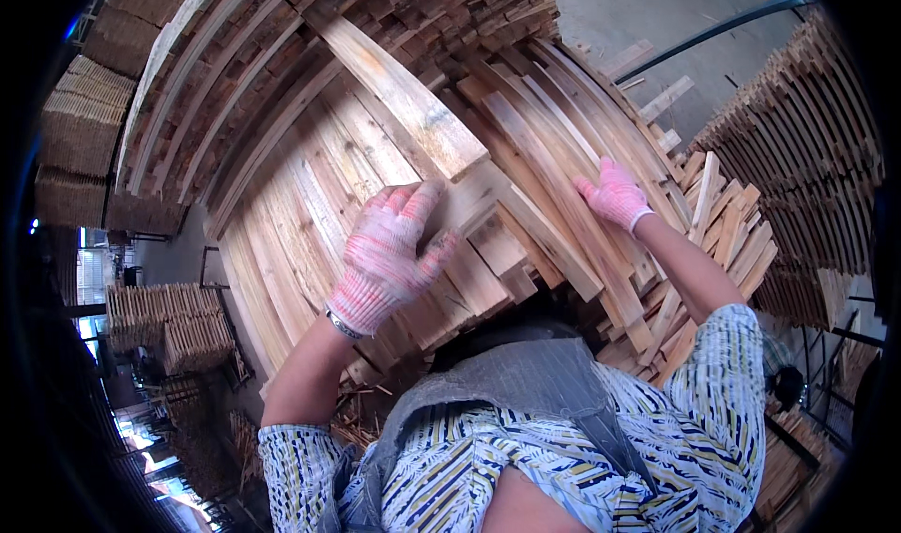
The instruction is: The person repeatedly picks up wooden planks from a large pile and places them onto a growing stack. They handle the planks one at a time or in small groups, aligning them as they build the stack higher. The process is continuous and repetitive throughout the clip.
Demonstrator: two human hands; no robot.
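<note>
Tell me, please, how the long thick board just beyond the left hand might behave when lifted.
The long thick board should stay stiff, given its chunky section. Its flat, squared faces make rolling unlikely. Its length may make it tip if gripped at one end.

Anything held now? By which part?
Can't confirm a grip: left hand is at the near end of a thick wooden board; right hand is at long wooden strips.

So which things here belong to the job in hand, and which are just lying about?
Job in hand:
- left hand, at the near end of the thick plank
- right hand, at the narrow strips
- flat boards

Apparently just lying about:
- far-left stack
- right-edge stack
- loose offcuts
</note>
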